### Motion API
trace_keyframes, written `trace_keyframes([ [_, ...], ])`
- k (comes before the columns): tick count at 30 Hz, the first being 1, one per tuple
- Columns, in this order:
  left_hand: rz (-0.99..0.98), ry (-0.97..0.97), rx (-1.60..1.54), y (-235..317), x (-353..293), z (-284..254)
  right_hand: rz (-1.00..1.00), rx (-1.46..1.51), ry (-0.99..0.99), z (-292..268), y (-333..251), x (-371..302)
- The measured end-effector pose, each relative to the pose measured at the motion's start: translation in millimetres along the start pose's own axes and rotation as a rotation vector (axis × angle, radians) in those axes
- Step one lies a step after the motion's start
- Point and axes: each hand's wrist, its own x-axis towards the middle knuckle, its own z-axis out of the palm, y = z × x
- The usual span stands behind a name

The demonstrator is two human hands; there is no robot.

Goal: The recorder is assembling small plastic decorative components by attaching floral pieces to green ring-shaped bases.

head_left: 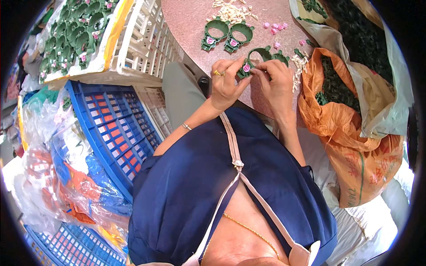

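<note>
My left hand [227, 84] pinches a green plastic ring-shaped piece [265, 52] close to its small pink rose [246, 68]. At the other side of the rose, my right hand [276, 84] has its thumb and index finger pressed together against the same piece. Whether the right fingertips hold a smaller part is hidden. Another bit of green plastic [281, 57] shows just beyond the right knuckles; I cannot tell if it is joined on. Two similar green rings [206, 30], each with a pink rose, lie beyond my left hand on the pinkish table [186, 22].
Small cream pieces [231, 14] lie heaped at the back, with more [298, 68] by my right hand. Loose pink roses [274, 31] sit between. An orange sack [328, 119] of green parts stands right. At left are a white crate [146, 40], many green rings [73, 35] and a blue crate [84, 106].
</note>
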Motion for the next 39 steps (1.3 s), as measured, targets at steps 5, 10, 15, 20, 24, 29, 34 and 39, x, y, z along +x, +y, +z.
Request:
trace_keyframes([
  [5, 0.03, -0.013, -0.023, -5, -4, 1, -0.053, -0.045, -0.03, -5, 0, 8],
  [10, 0.026, -0.016, -0.075, -8, -3, -3, -0.121, -0.044, -0.169, -12, -3, 16],
  [15, -0.081, 0.024, -0.038, -6, -7, 1, 0.094, -0.065, -0.039, -5, -17, 6],
  [20, -0.068, 0.036, 0.013, -5, -5, -2, 0.184, 0.065, -0.056, 1, -21, -4],
  [24, 0.0, 0.034, -0.006, -8, -6, -1, 0.197, 0.054, 0.006, 10, -22, -5],
  [29, 0.063, 0.038, 0.027, -8, -4, -1, 0.345, 0.157, 0.035, 17, -22, -5],
  [34, 0.08, 0.047, 0.042, -7, -5, 0, 0.517, 0.355, 0.025, 21, -15, -6],
  [39, 0.128, 0.045, 0.122, -1, 4, -6, 0.426, 0.241, 0.047, 11, -23, -5],
])
